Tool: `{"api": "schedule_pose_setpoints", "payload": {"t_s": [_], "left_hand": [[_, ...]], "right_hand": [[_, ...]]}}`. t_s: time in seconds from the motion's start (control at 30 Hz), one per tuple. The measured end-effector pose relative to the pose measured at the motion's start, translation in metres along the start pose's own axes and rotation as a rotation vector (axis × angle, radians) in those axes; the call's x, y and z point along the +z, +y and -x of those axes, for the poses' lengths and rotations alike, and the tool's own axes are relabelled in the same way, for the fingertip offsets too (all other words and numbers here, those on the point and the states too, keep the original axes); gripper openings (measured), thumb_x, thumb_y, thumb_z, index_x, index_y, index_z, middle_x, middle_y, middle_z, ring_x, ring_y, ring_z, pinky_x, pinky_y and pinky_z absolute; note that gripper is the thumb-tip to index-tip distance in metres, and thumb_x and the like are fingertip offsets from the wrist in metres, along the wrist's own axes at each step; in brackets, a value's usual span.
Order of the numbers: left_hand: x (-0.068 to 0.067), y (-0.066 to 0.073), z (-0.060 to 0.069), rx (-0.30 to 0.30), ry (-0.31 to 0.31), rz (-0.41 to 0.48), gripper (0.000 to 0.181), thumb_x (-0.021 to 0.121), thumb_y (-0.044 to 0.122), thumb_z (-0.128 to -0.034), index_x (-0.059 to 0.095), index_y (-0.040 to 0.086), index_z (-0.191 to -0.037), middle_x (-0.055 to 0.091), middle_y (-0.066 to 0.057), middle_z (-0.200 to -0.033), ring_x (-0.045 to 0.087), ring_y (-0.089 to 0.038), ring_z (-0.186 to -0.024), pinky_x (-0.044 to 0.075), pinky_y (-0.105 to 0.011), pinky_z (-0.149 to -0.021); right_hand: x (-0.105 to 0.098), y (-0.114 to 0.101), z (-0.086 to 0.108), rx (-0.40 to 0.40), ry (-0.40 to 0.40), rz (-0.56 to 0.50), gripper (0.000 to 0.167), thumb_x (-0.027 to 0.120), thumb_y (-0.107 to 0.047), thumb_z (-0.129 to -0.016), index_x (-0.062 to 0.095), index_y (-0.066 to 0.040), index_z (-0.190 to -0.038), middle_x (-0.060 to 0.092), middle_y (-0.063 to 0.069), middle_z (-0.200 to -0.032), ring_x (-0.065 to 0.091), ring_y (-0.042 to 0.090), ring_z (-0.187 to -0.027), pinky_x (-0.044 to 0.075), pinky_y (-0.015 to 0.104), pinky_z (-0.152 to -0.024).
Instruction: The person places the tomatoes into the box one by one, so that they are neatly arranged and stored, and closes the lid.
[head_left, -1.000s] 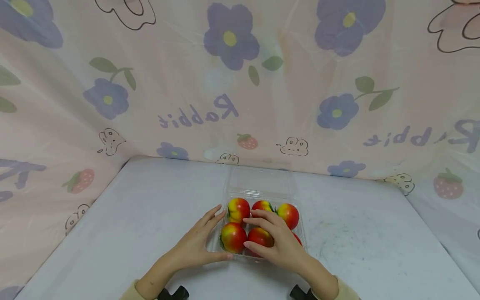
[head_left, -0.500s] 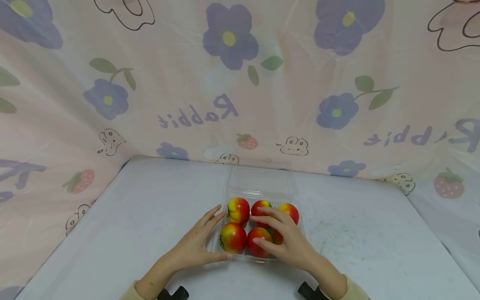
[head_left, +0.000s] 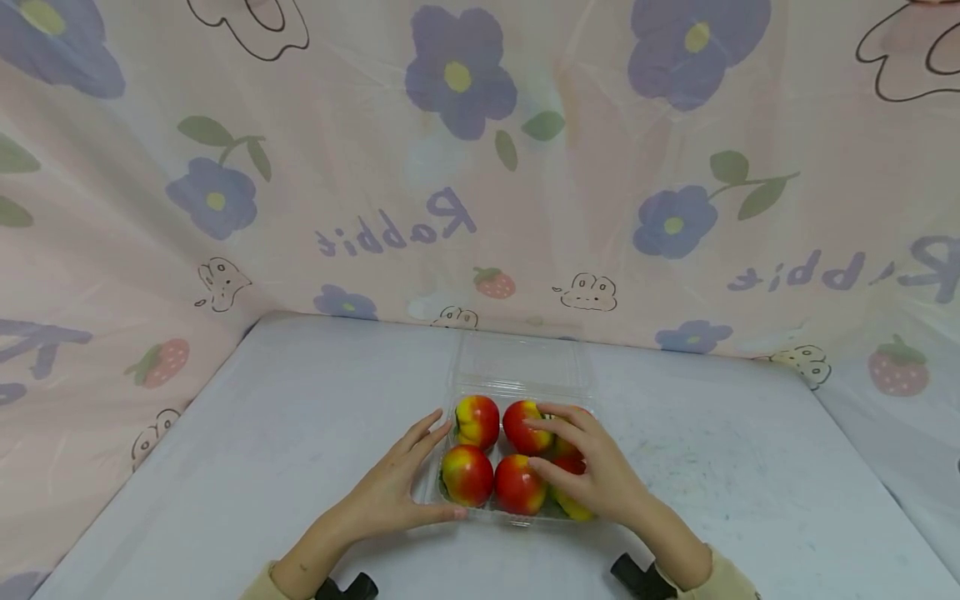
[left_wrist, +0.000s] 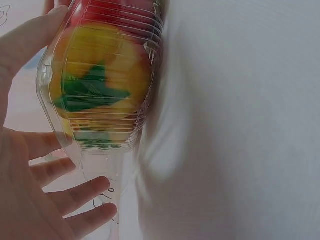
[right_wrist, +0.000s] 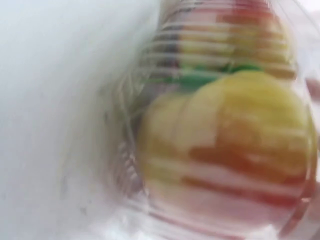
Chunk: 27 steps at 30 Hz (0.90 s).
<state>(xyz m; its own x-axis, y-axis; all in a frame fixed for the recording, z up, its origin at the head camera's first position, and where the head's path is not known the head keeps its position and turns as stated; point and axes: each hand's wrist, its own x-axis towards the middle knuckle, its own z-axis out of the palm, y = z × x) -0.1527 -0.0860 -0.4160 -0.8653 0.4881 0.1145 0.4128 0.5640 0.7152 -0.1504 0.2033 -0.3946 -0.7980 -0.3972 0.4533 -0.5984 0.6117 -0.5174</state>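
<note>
A clear plastic clamshell box [head_left: 519, 522] holds several red-and-yellow fruits [head_left: 467, 476] with green leaf caps, in two rows. My left hand [head_left: 386, 496] lies at the box's left side, thumb at the front rim and fingers spread along the edge. In the left wrist view, one fruit [left_wrist: 100, 85] shows its green cap through the ribbed wall. My right hand [head_left: 600, 471] is over the right-hand fruits, fingers spread and slightly bent, partly covering the right-hand fruits. The right wrist view is blurred, with a yellow-and-red fruit [right_wrist: 235, 150] behind the clear wall.
The box's transparent lid [head_left: 521, 362] lies folded back toward the rear of the white table [head_left: 345, 375]. A pink curtain [head_left: 555, 192] printed with flowers and rabbits hangs behind and beside the table. Dark wrist mounts [head_left: 348, 587] sit below both hands.
My right hand has moved to the right across the fruits, uncovering the middle ones. A fruit at the front right now shows below it. The left hand and the box have stayed put.
</note>
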Motion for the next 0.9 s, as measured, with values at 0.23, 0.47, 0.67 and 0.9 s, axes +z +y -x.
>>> {"api": "schedule_pose_setpoints", "payload": {"t_s": [0.23,0.47,0.67,0.9], "left_hand": [[0.000,0.000,0.000,-0.003,0.005,0.007,0.098,0.076,0.059,-0.0690,0.038,0.016,-0.148,0.022,-0.005,-0.159,0.033,-0.035,-0.140,0.041,-0.063,-0.098],[0.001,-0.002,0.000,-0.008,0.002,0.017,0.098,0.077,0.058,-0.0690,0.037,0.017,-0.148,0.021,-0.005,-0.159,0.033,-0.035,-0.140,0.040,-0.063,-0.098],[0.001,-0.001,0.000,-0.013,0.003,0.016,0.098,0.077,0.058,-0.0686,0.038,0.016,-0.148,0.021,-0.006,-0.159,0.032,-0.035,-0.140,0.041,-0.063,-0.098],[0.001,-0.002,0.000,-0.010,0.001,0.015,0.098,0.077,0.058,-0.0688,0.038,0.016,-0.148,0.021,-0.006,-0.160,0.032,-0.035,-0.141,0.040,-0.062,-0.099]], "right_hand": [[-0.007,0.008,-0.002,0.057,0.012,-0.008,0.041,0.076,-0.018,-0.081,0.065,-0.016,-0.120,0.056,0.010,-0.132,0.052,0.030,-0.121,0.052,0.051,-0.089],[-0.016,0.021,-0.003,0.113,0.035,-0.033,0.042,0.075,-0.017,-0.083,0.064,-0.014,-0.123,0.056,0.010,-0.132,0.052,0.034,-0.123,0.046,0.060,-0.094],[-0.023,0.030,-0.004,0.139,0.066,-0.055,0.041,0.072,-0.014,-0.084,0.062,-0.014,-0.124,0.056,0.010,-0.132,0.050,0.034,-0.124,0.040,0.066,-0.096],[-0.027,0.040,-0.003,0.192,0.065,-0.065,0.040,0.071,-0.015,-0.086,0.061,-0.011,-0.125,0.055,0.016,-0.134,0.048,0.036,-0.125,0.037,0.067,-0.098]]}}
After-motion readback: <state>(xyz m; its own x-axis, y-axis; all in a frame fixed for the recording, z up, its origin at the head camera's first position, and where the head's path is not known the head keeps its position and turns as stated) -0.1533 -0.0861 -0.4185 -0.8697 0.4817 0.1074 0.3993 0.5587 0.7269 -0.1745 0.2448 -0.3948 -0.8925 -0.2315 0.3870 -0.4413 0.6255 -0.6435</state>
